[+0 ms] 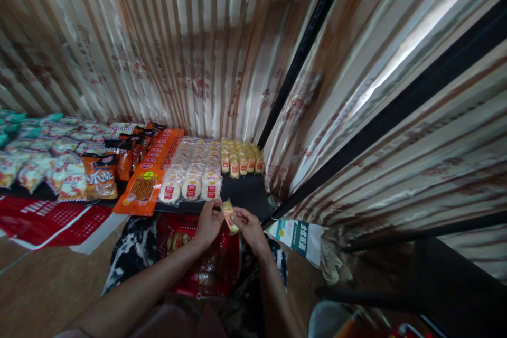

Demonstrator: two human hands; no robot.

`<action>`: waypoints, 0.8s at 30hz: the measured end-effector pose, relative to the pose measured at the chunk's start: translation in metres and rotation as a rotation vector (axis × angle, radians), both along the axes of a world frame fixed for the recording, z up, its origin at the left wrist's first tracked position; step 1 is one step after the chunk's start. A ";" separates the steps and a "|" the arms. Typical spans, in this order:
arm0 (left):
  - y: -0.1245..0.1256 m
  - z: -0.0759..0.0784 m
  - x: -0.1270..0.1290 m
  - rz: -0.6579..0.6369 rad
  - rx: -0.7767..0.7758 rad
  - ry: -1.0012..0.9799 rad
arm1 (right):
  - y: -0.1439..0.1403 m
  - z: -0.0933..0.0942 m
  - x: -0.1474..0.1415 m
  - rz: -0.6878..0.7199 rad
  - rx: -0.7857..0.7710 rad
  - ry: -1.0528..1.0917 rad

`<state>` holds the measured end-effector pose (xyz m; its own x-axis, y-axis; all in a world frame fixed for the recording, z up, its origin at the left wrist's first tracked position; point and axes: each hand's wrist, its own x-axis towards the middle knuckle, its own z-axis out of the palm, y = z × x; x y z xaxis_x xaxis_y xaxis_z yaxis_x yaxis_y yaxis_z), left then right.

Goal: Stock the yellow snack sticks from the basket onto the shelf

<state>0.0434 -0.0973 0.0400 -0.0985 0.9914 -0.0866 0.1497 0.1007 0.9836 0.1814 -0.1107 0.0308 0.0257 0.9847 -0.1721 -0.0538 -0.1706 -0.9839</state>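
Between my two hands, over the front edge of the black shelf (245, 195), is a small yellow wrapped snack cake (228, 215). The fingers of my left hand (209, 223) pinch its upper left side. My right hand (249, 226) grips its right side with thumb and fingers. Behind them, similar yellow snack packs (242, 160) stand in rows at the shelf's right end. Left of these lie rows of round white cakes in clear wrappers (191, 187). Below my hands, a red basket (190, 290) sits between my legs with more wrapped packs inside.
Flat orange snack packets (143, 190), orange and black bags (100, 175) and white bags (73, 177) fill the shelf leftward. A second red basket (47, 222) is at lower left. Black metal posts (304, 53) stand before striped sheeting (206, 42). A green and white packet (299, 240) lies right.
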 end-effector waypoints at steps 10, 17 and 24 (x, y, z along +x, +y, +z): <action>0.018 0.000 0.016 -0.043 0.056 -0.079 | 0.041 -0.010 0.007 -0.181 0.247 -0.299; 0.034 -0.002 0.025 -0.063 0.095 0.042 | 0.065 -0.007 0.010 -0.184 0.276 -0.553; 0.049 0.001 0.040 -0.127 0.087 0.090 | 0.090 -0.006 0.010 -0.230 0.253 -0.634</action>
